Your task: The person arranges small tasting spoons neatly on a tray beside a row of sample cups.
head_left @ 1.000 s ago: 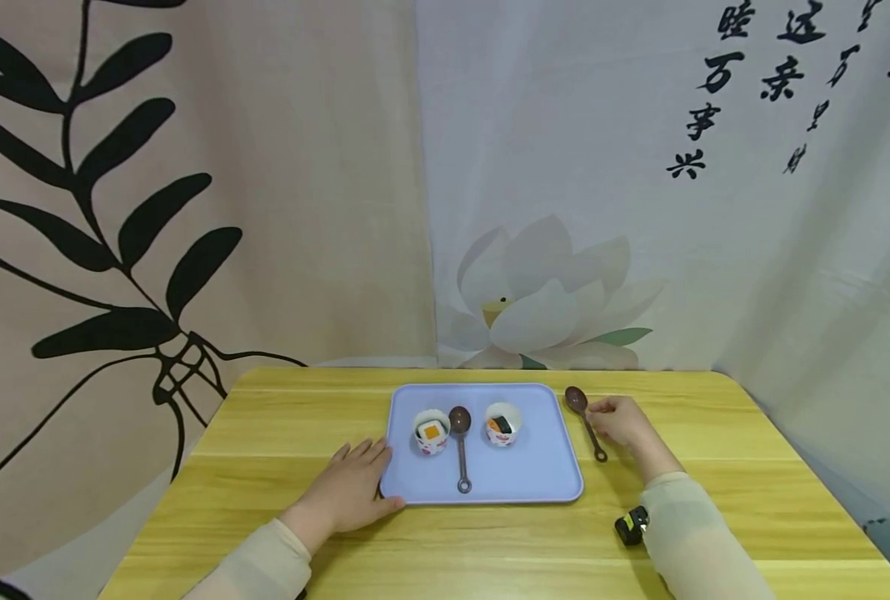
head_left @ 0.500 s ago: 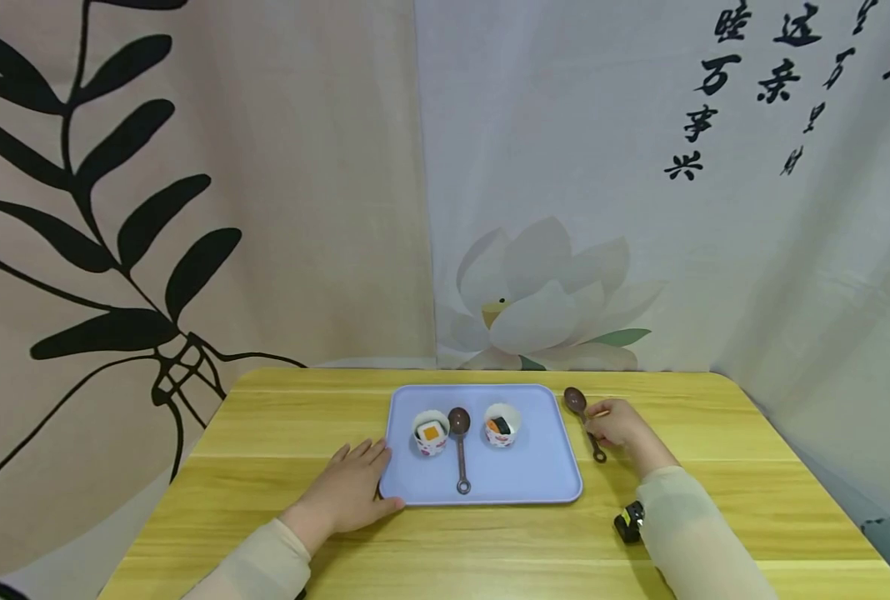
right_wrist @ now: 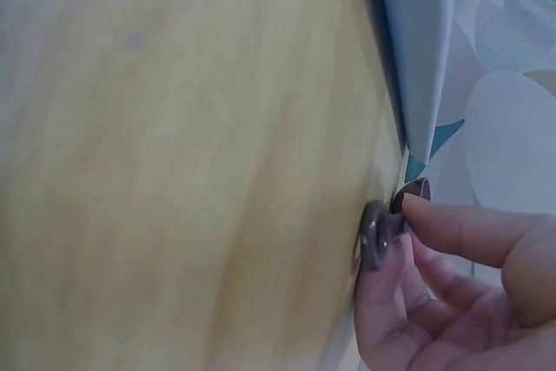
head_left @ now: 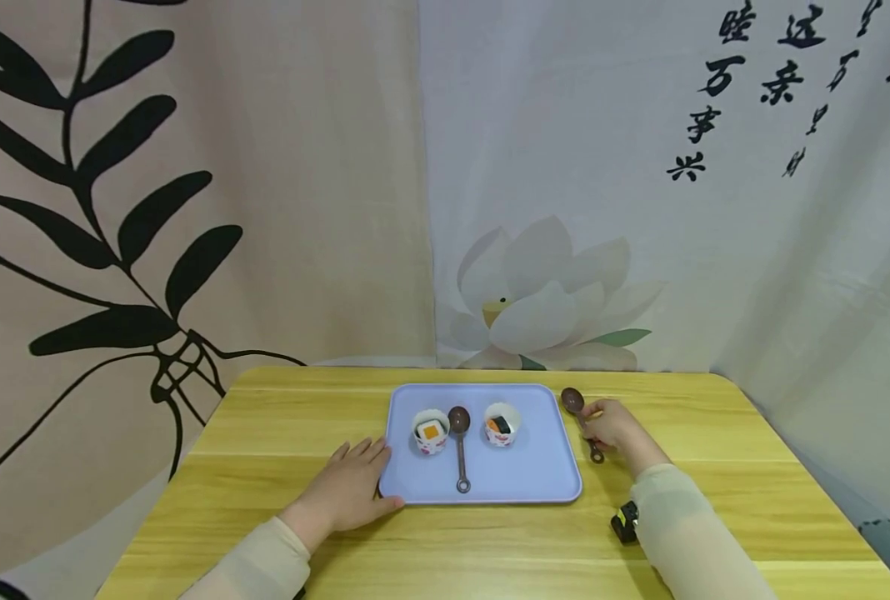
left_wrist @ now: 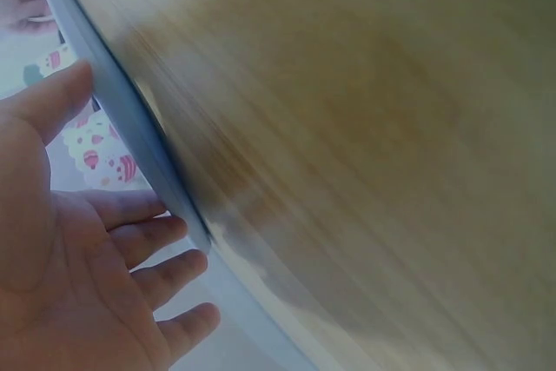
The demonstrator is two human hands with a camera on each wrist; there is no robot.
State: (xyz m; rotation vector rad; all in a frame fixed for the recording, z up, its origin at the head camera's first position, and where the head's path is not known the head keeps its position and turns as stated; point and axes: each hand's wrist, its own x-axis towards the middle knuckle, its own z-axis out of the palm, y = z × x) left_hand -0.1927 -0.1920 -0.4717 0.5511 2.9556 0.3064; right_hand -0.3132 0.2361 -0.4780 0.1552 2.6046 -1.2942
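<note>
My right hand [head_left: 617, 432] pinches the handle of a brown spoon [head_left: 572, 401] just right of the lilac tray [head_left: 523, 483]. Up close in the right wrist view, thumb and fingers meet around the handle near its ring end [right_wrist: 375, 236], low over the table. Fingers spread, my left hand [head_left: 347, 490] rests against the tray's left edge, thumb at the front corner. A second brown spoon [head_left: 459, 423] lies on the tray between two small patterned paper cups. The left cup [head_left: 432, 447] holds a white-and-orange piece; the right cup [head_left: 502, 439] holds an orange, black and white one.
The yellow wooden table [head_left: 490, 550] reaches back to a printed cloth [head_left: 325, 250] hanging behind it. A small black device [head_left: 625, 523] is worn at my right wrist. The tray's raised rim stands close to the right spoon.
My right hand has moved slightly left and closed on the handle of the right spoon, which has shifted a little left. My left hand and the tray stay put.
</note>
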